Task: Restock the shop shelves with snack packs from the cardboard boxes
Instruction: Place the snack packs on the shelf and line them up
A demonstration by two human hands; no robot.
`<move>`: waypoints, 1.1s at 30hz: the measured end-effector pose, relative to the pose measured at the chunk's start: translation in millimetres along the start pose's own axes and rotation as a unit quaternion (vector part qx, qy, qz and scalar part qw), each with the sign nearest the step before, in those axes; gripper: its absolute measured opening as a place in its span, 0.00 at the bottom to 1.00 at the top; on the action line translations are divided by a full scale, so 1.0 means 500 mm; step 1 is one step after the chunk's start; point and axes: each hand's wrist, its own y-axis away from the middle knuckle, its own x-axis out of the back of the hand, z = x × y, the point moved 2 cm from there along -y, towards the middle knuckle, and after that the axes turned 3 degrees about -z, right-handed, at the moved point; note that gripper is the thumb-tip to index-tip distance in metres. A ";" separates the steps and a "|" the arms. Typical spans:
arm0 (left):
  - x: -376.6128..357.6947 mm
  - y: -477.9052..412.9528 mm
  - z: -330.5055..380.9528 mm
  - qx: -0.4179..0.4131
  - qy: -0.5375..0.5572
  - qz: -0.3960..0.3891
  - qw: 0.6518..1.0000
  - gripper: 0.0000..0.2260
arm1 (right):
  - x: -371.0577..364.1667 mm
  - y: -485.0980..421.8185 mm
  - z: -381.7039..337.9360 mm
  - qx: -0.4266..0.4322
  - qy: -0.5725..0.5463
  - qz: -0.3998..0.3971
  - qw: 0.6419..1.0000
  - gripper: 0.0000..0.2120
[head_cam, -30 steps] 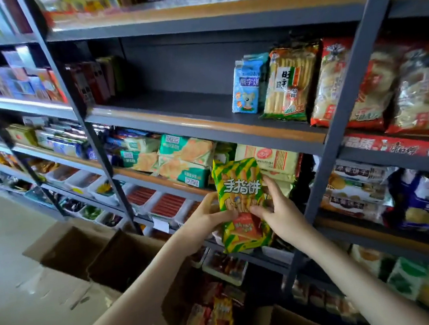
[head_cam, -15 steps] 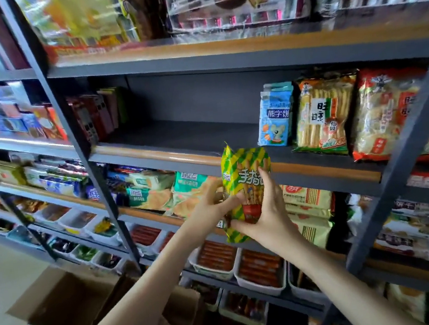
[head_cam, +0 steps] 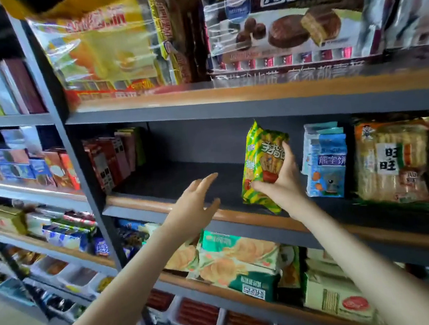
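Head view: right hand (head_cam: 280, 182) grips the yellow-green biscuit-stick pack (head_cam: 262, 165), its fingers curled round the front, base at the dark shelf (head_cam: 183, 181) beside the blue biscuit packs (head_cam: 324, 161). Left hand (head_cam: 198, 203) is spread, holding nothing. Risk: the glossy, upright pack may topple forward once released, lacking rear support.

My right hand (head_cam: 280, 182) grips the yellow-green striped plastic snack pack (head_cam: 262, 162), upright, its lower edge at the dark shelf (head_cam: 172, 177), just left of a blue biscuit bag (head_cam: 324, 161) (text blurred). My left hand (head_cam: 199, 201) hovers beside it, fingers straight.
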 end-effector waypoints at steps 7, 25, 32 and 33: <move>-0.043 -0.174 -0.150 -0.059 -0.145 -0.039 0.987 0.26 | -0.087 -0.211 0.102 -0.122 0.170 0.094 0.973 0.54; -0.155 -0.371 -0.259 -0.059 -0.163 -0.377 0.910 0.42 | -0.066 -0.339 0.215 0.023 0.631 -0.025 0.775 0.46; -0.154 -0.353 -0.249 -0.053 -0.148 -0.363 0.918 0.37 | -0.066 -0.350 0.232 -0.022 0.636 -0.007 0.772 0.54; -0.153 -0.348 -0.242 -0.052 -0.139 -0.356 0.923 0.35 | -0.067 -0.347 0.230 -0.036 0.639 -0.013 0.768 0.54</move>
